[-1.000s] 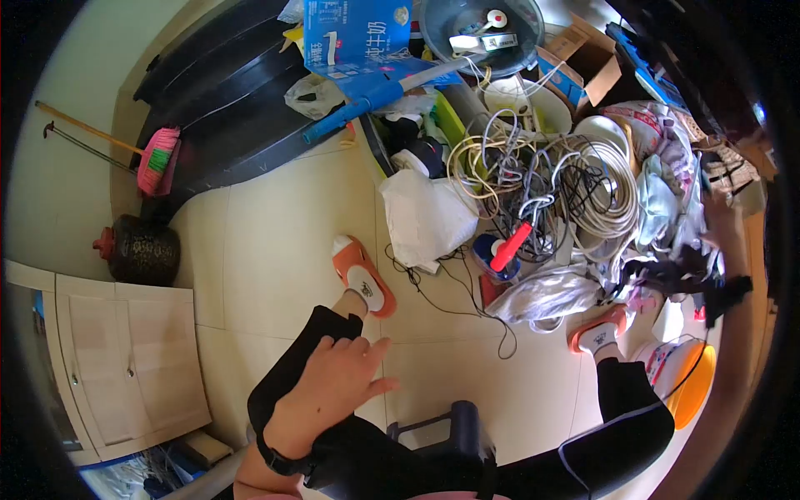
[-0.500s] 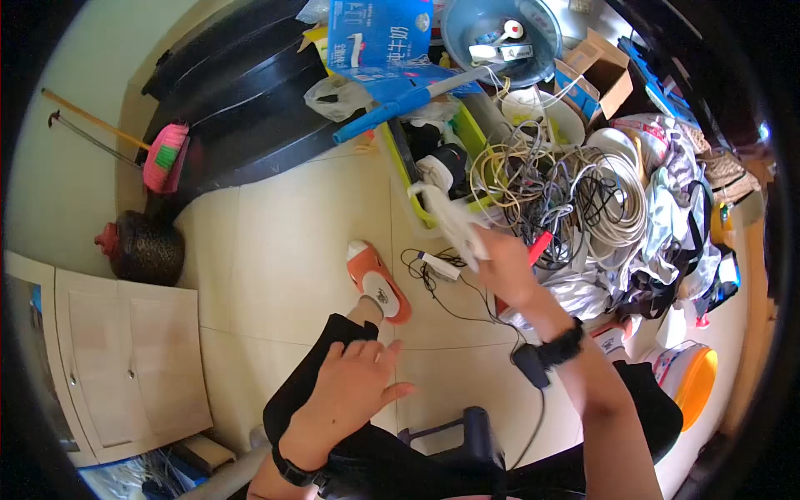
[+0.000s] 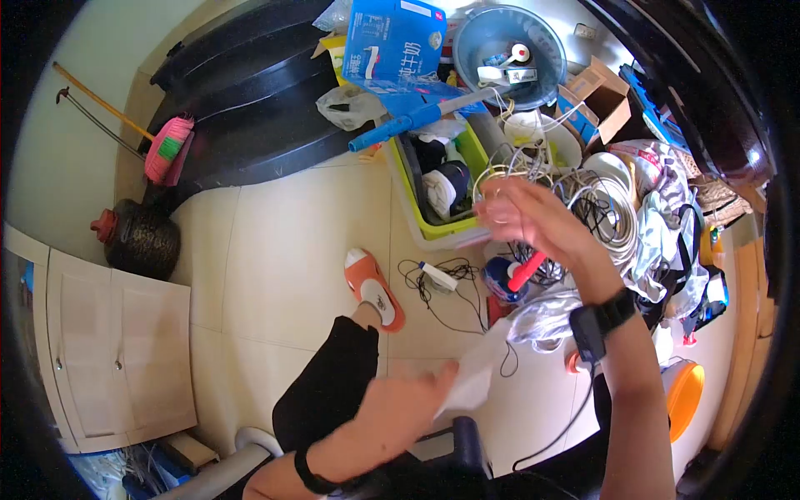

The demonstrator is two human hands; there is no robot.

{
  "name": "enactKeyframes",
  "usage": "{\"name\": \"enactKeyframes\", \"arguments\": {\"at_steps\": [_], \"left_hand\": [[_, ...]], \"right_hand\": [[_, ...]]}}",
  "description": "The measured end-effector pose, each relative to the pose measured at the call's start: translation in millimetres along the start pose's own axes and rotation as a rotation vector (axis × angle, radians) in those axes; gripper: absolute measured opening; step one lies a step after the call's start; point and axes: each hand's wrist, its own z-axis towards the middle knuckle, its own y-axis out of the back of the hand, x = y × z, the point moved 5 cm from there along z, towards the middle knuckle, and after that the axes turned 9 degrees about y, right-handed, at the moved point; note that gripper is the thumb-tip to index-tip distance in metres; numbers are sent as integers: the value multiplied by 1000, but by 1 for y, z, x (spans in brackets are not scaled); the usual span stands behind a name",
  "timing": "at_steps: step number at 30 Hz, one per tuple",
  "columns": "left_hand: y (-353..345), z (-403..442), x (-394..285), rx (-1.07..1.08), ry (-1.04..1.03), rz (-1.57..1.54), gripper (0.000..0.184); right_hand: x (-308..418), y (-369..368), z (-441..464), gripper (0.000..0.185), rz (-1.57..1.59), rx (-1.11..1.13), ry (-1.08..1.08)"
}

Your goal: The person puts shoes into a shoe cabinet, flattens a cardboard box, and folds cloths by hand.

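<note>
My left hand (image 3: 408,408), blurred by motion, is closed on a flat white object (image 3: 471,379) held above the floor near my lap. The blur hides what kind of object it is. My right hand (image 3: 529,215) hovers beside the tangled cables (image 3: 608,200), its fingers loosely curled and apart, with nothing visible in them. Left of it stands a lime-green and white bin (image 3: 406,187) with dark and white items inside. Below the right hand are a red handle (image 3: 527,271) and a silvery plastic bag (image 3: 546,317). A white power strip (image 3: 438,277) with black cord lies on the floor.
A blue milk carton (image 3: 392,42), a blue-grey tube (image 3: 417,121) and a grey basin (image 3: 550,50) stand behind the bin. An open cardboard box (image 3: 604,92) is at back right, an orange-lidded bucket (image 3: 686,400) at lower right. Cabinets (image 3: 117,350) line the left.
The white object has passed from my right hand, over the bin, to my left hand near my lap. My right hand has shifted up and right toward the cables. The view has shifted slightly.
</note>
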Motion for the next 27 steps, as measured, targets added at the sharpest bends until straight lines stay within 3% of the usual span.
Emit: {"name": "enactKeyframes", "arguments": {"at_steps": [1,3,5,6,8,9,14,17,19,22,25,27], "left_hand": [[-6,-2,-5,74,-48,28,45],[-9,-8,-15,162,-172,-35,54],[-9,-17,-24,156,-185,72,50],[-1,-21,-29,137,-159,164,48],[-4,-21,-27,168,-223,50,44],[2,-22,-27,179,-245,6,42],[-24,-31,-20,213,-248,-32,40],[-9,-20,-8,163,-125,-179,41],[11,-16,-11,111,-213,1,40],[5,-22,-7,40,-185,67,39],[0,-26,-8,-24,-172,52,39],[-23,-24,-7,49,-116,139,40]], "right_hand": [[-13,21,35,43,-169,-87,33],[-34,49,106,44,-765,-20,238],[-61,65,162,52,-1418,-117,123],[-77,65,178,52,-1410,-117,123],[-102,68,198,59,-1579,-288,30],[-101,58,198,61,-1554,-428,65],[-118,67,233,56,-1481,-447,-39],[-113,71,233,48,-1498,-494,-14],[-99,71,219,46,-1514,-469,29],[-72,79,188,40,-1531,-466,71],[-36,76,146,37,-1481,-409,433],[11,57,109,37,-1384,-403,513]]}}
